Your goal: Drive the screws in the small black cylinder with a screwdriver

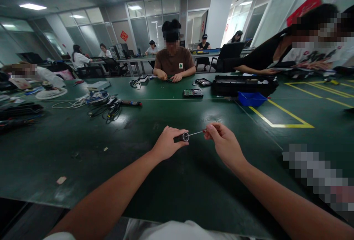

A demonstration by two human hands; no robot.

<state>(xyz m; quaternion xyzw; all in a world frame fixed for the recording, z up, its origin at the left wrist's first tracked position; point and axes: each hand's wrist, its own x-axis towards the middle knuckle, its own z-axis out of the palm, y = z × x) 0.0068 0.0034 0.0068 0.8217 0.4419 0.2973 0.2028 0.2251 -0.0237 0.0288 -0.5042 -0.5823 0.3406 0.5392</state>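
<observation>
My left hand [165,144] grips the dark cylinder [179,138]; my right hand [227,147] pinches a thin rod [195,133] reaching its open end, depth unclear.

1. No text, brand or number is legible.
2. Red diamond-shaped wall decoration [124,36]: markings too small to read.
3. Red banner [304,8], upper right: marks too blurred to read.
4. Brown T-shirt's chest patch [180,65]: green emblem.
</observation>
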